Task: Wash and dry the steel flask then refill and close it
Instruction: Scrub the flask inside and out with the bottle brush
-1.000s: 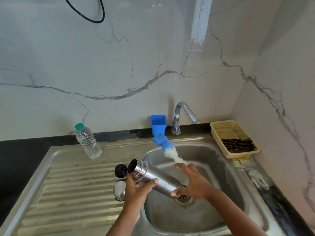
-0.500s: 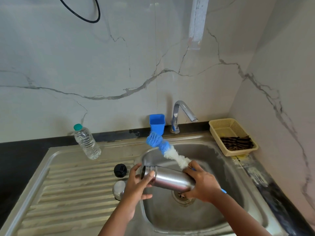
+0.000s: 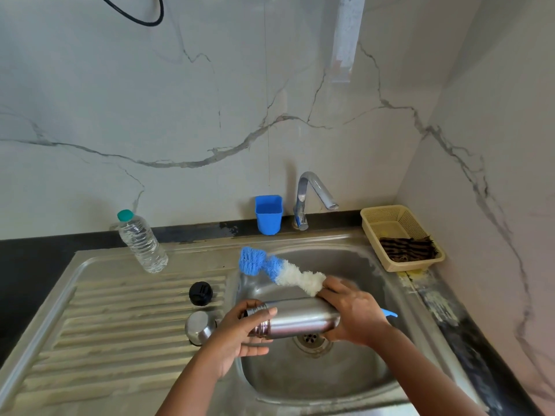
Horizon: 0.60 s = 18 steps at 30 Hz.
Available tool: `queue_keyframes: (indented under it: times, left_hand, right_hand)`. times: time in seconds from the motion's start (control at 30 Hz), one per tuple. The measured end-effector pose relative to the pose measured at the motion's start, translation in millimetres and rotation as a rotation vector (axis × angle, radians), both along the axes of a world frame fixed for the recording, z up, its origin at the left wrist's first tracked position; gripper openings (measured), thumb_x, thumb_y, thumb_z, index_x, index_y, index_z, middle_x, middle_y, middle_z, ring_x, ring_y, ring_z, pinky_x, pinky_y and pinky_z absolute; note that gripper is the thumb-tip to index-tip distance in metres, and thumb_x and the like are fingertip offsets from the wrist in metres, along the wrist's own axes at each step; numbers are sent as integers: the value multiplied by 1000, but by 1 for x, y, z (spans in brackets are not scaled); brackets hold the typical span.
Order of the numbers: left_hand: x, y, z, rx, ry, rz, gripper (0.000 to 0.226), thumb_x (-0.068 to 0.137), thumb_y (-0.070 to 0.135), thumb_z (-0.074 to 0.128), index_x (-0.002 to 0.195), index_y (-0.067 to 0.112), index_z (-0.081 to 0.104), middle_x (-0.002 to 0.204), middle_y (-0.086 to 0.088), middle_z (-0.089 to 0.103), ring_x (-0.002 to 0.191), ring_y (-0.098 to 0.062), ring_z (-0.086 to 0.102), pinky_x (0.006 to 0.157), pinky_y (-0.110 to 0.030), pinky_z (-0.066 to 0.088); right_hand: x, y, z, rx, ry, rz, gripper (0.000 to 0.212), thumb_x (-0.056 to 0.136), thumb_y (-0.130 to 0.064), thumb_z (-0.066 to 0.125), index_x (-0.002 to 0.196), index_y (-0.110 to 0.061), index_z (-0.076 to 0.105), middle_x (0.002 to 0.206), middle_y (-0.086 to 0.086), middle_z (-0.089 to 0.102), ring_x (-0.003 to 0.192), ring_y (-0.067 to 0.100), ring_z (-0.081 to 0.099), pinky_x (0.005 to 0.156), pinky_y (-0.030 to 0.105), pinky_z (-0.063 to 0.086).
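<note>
1. My left hand (image 3: 240,331) curls its fingers round the open neck of the steel flask (image 3: 297,318)
2. My right hand (image 3: 351,313) grasps the flask's base end together with the bottle brush (image 3: 282,270), whose bristles stick out up-left
3. The flask lies level over the sink (image 3: 354,259) basin, long axis left to right, mouth towards my left
4. I judge the brush must swing round to that mouth; black stopper (image 3: 200,293) and steel cup (image 3: 199,327) wait on the drainer
</note>
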State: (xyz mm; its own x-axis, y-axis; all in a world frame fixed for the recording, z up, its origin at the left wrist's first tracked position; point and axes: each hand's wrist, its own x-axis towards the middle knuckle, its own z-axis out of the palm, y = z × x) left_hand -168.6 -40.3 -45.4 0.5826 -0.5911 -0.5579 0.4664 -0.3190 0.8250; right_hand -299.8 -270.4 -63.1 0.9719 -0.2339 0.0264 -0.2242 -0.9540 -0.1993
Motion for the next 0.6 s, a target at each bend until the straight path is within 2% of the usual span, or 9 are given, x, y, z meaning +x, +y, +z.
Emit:
queue_keyframes:
  times: [0.17, 0.27, 0.37, 0.47, 0.53, 0.6]
  left_hand:
    - [-8, -2, -8, -23, 41, 2, 41, 81, 44, 72, 115, 21, 65, 100, -13, 76, 89, -36, 74, 70, -39, 60]
    - [-19, -10, -14, -93, 14, 64, 43, 83, 42, 70, 117, 16, 65, 99, -19, 73, 84, -34, 73, 71, -36, 60]
    - [-30, -18, -24, -174, 7, 146, 43, 82, 39, 70, 116, 12, 67, 113, -18, 69, 96, -31, 72, 81, -39, 60]
    - [-39, -25, -32, -207, -5, 271, 39, 84, 37, 71, 113, 13, 65, 120, -17, 65, 103, -31, 70, 84, -43, 59]
    - [-43, -28, -32, -218, -24, 337, 36, 83, 36, 71, 110, 14, 63, 117, -16, 64, 100, -29, 70, 82, -43, 60]
    - [-47, -29, -31, -214, -59, 365, 32, 86, 34, 70, 110, 14, 62, 116, -15, 65, 99, -27, 70, 79, -40, 61]
  right_hand:
    - [-7, -16, -2, -19, -13, 35, 67, 52, -55, 64, 116, -35, 58, 118, -19, 47, 99, 13, 58, 70, 29, 57]
    - [-10, -23, 0, -35, -18, 30, 65, 54, -50, 68, 116, -33, 58, 117, -17, 46, 95, 15, 57, 65, 30, 56]
    - [-13, -29, 3, -29, 23, 25, 65, 66, -46, 69, 127, -32, 53, 128, -13, 40, 109, 15, 49, 77, 29, 54]
    - [-22, -31, 2, 45, 35, -18, 63, 78, -52, 63, 135, -34, 45, 135, -13, 27, 120, 10, 41, 86, 27, 51]
    - [-32, -29, -1, 147, -10, -74, 59, 78, -58, 64, 130, -36, 48, 131, -14, 26, 112, 6, 46, 83, 26, 51]
    - [-42, -26, -4, 257, -96, -122, 50, 78, -59, 66, 119, -37, 51, 124, -18, 30, 94, 3, 53, 75, 28, 53]
